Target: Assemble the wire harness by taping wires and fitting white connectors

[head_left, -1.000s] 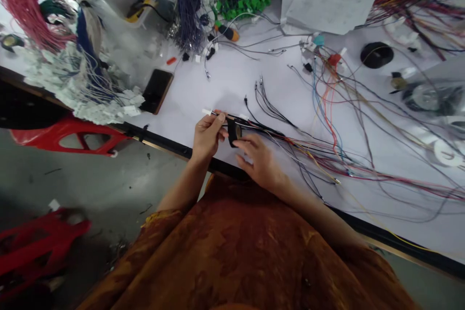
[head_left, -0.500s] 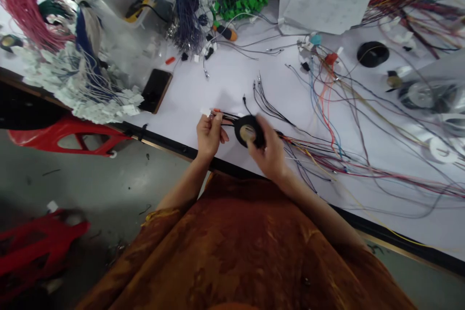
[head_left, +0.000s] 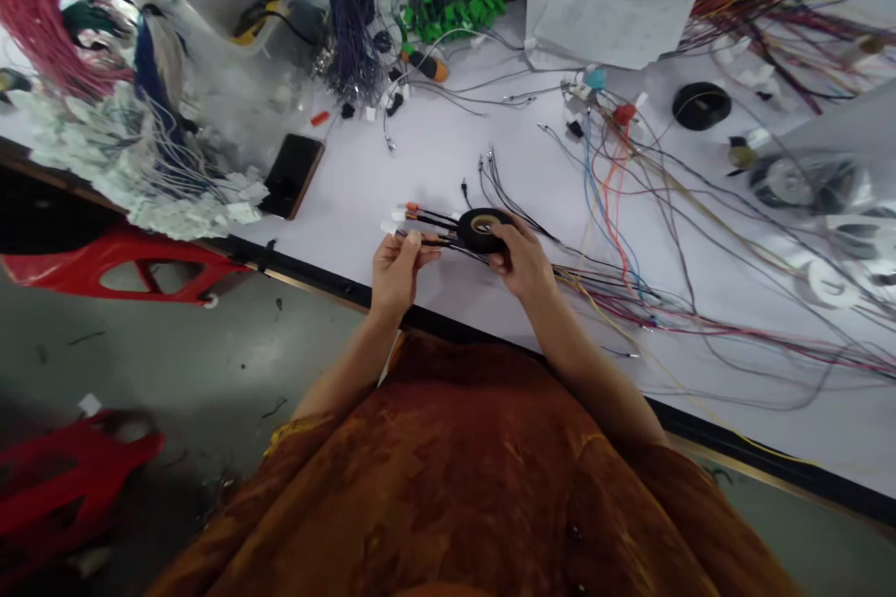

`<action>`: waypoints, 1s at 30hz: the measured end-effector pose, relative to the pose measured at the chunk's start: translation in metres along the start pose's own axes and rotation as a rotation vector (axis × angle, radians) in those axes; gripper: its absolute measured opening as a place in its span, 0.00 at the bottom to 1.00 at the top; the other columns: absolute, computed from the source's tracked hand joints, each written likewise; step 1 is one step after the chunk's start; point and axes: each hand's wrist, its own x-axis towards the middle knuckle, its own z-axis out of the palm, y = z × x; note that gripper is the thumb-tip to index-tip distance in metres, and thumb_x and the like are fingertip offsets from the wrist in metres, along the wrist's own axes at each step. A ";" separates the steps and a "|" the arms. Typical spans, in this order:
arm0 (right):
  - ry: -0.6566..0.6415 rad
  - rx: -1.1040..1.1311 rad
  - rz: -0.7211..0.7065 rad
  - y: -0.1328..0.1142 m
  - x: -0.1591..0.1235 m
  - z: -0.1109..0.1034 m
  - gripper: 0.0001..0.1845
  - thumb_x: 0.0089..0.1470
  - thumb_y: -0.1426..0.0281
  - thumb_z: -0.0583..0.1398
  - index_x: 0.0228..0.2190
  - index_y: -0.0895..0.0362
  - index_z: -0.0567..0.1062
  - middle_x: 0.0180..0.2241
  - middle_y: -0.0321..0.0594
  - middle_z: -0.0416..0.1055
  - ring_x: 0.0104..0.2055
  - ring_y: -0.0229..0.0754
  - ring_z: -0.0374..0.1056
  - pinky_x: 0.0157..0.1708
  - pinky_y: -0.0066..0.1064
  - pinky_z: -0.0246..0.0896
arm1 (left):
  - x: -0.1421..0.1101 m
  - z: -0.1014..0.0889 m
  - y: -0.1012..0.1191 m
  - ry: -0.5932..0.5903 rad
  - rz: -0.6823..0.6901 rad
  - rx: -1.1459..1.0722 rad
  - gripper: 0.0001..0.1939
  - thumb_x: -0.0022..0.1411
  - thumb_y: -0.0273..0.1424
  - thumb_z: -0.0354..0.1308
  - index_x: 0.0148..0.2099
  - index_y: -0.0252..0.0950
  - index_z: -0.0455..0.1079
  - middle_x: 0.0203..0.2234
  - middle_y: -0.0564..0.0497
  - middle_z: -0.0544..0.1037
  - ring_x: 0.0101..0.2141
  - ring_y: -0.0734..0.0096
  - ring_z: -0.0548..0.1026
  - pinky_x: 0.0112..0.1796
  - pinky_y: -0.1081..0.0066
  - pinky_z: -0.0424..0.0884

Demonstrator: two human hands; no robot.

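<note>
The left hand (head_left: 397, 275) is closed around a bundle of black wires (head_left: 438, 229), thumb on top and fingers curled beneath, just behind its white and orange connectors (head_left: 400, 220). These connectors point toward the left of the view. The bundle's long axis runs almost level across the view, sloping slightly down to the right, over the front edge of the white work table (head_left: 364, 168). The right hand (head_left: 522, 266) grips a roll of black electrical tape (head_left: 468, 231) with closed fingers, the roll pressed against the bundle. Beyond it, loose multicoloured wires (head_left: 609, 289) fan rightward across the table. A black smartphone (head_left: 292, 175) lies further left.
</note>
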 end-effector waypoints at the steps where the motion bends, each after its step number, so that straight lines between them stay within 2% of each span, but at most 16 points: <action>1: 0.009 0.005 -0.015 0.002 -0.002 -0.004 0.23 0.45 0.65 0.63 0.44 0.52 0.67 0.26 0.27 0.67 0.13 0.25 0.49 0.12 0.21 0.37 | 0.002 0.000 -0.005 -0.044 -0.042 -0.015 0.18 0.57 0.46 0.65 0.40 0.37 0.71 0.36 0.49 0.80 0.32 0.74 0.79 0.36 0.71 0.77; 3: 0.018 -0.008 -0.029 0.004 -0.006 -0.008 0.24 0.44 0.65 0.63 0.45 0.51 0.66 0.26 0.27 0.68 0.13 0.26 0.50 0.11 0.21 0.38 | 0.004 0.004 -0.009 -0.178 -0.082 0.030 0.20 0.55 0.44 0.68 0.45 0.38 0.73 0.41 0.47 0.80 0.34 0.72 0.79 0.36 0.71 0.77; 5: 0.010 -0.033 -0.048 0.004 -0.010 -0.010 0.24 0.45 0.65 0.62 0.45 0.51 0.64 0.27 0.28 0.68 0.14 0.27 0.51 0.11 0.22 0.41 | 0.004 0.009 -0.007 -0.258 -0.065 0.124 0.20 0.56 0.44 0.67 0.47 0.37 0.75 0.39 0.47 0.80 0.33 0.72 0.78 0.34 0.72 0.75; 8: 0.004 -0.175 -0.203 0.009 -0.021 -0.013 0.24 0.51 0.63 0.60 0.50 0.49 0.62 0.33 0.33 0.71 0.18 0.30 0.58 0.13 0.23 0.51 | 0.002 0.017 -0.002 -0.189 -0.038 0.206 0.19 0.59 0.46 0.64 0.39 0.34 0.79 0.24 0.50 0.78 0.21 0.79 0.72 0.24 0.77 0.69; 11: -0.019 -0.618 -0.542 0.024 -0.046 -0.021 0.29 0.56 0.63 0.58 0.59 0.50 0.59 0.43 0.44 0.72 0.33 0.41 0.70 0.26 0.31 0.68 | 0.002 0.020 0.002 -0.093 -0.161 0.152 0.23 0.55 0.50 0.65 0.31 0.32 0.77 0.18 0.52 0.75 0.13 0.83 0.63 0.14 0.78 0.57; 13: -0.125 -1.008 -0.703 0.036 -0.067 -0.027 0.30 0.58 0.64 0.58 0.61 0.52 0.60 0.47 0.49 0.71 0.42 0.48 0.72 0.35 0.38 0.72 | 0.001 0.020 0.004 -0.060 -0.256 0.092 0.23 0.53 0.51 0.66 0.30 0.32 0.76 0.20 0.51 0.77 0.11 0.86 0.60 0.11 0.79 0.52; 14: -0.198 -1.177 -0.731 0.041 -0.077 -0.030 0.30 0.59 0.66 0.57 0.61 0.53 0.62 0.47 0.50 0.71 0.43 0.50 0.72 0.37 0.40 0.73 | 0.001 0.020 0.006 -0.042 -0.291 0.062 0.23 0.52 0.51 0.67 0.31 0.33 0.76 0.23 0.51 0.79 0.11 0.86 0.61 0.11 0.80 0.52; 16: -0.327 -1.383 -0.725 0.043 -0.092 -0.034 0.28 0.60 0.69 0.56 0.61 0.53 0.64 0.50 0.52 0.70 0.43 0.51 0.72 0.37 0.40 0.73 | -0.002 0.019 0.009 -0.009 -0.348 0.004 0.21 0.50 0.49 0.69 0.32 0.33 0.76 0.28 0.50 0.81 0.14 0.84 0.69 0.13 0.82 0.60; 18: -0.404 -1.386 -0.721 0.033 -0.100 -0.036 0.24 0.61 0.70 0.56 0.58 0.52 0.68 0.51 0.50 0.70 0.43 0.49 0.72 0.38 0.39 0.72 | -0.008 0.019 0.012 0.002 -0.386 -0.057 0.21 0.49 0.47 0.70 0.32 0.33 0.75 0.30 0.49 0.81 0.22 0.79 0.77 0.20 0.81 0.70; 19: -0.402 -1.329 -0.730 0.024 -0.100 -0.037 0.21 0.61 0.70 0.55 0.55 0.52 0.71 0.50 0.48 0.71 0.43 0.47 0.72 0.38 0.37 0.72 | -0.012 0.018 0.013 -0.010 -0.395 -0.086 0.20 0.49 0.46 0.71 0.32 0.33 0.75 0.31 0.49 0.81 0.25 0.76 0.79 0.25 0.79 0.75; 21: -0.295 -1.183 -0.767 0.002 -0.094 -0.035 0.15 0.63 0.69 0.55 0.48 0.52 0.76 0.44 0.45 0.73 0.40 0.43 0.71 0.38 0.35 0.70 | -0.021 0.017 0.013 -0.059 -0.390 -0.132 0.19 0.49 0.44 0.71 0.33 0.34 0.75 0.31 0.49 0.82 0.30 0.72 0.81 0.33 0.75 0.79; 24: -0.093 -1.095 -0.796 -0.025 -0.064 -0.029 0.12 0.62 0.69 0.55 0.40 0.55 0.78 0.37 0.43 0.72 0.32 0.40 0.67 0.35 0.33 0.65 | -0.037 0.016 0.011 -0.139 -0.375 -0.144 0.16 0.50 0.39 0.72 0.38 0.35 0.76 0.34 0.49 0.82 0.35 0.69 0.82 0.42 0.69 0.79; 27: -0.104 -1.239 -0.727 -0.027 -0.020 -0.016 0.09 0.59 0.69 0.58 0.36 0.56 0.79 0.36 0.43 0.71 0.34 0.41 0.66 0.35 0.33 0.61 | -0.047 0.015 0.009 -0.158 -0.388 -0.109 0.16 0.50 0.38 0.72 0.38 0.34 0.76 0.34 0.48 0.83 0.34 0.68 0.82 0.41 0.67 0.80; 30: -0.146 -1.460 -0.611 -0.017 0.013 -0.003 0.06 0.55 0.71 0.60 0.34 0.57 0.79 0.37 0.44 0.72 0.37 0.44 0.66 0.34 0.33 0.57 | -0.047 0.016 0.009 -0.095 -0.411 -0.099 0.17 0.49 0.40 0.72 0.36 0.33 0.76 0.29 0.49 0.82 0.28 0.69 0.81 0.33 0.70 0.80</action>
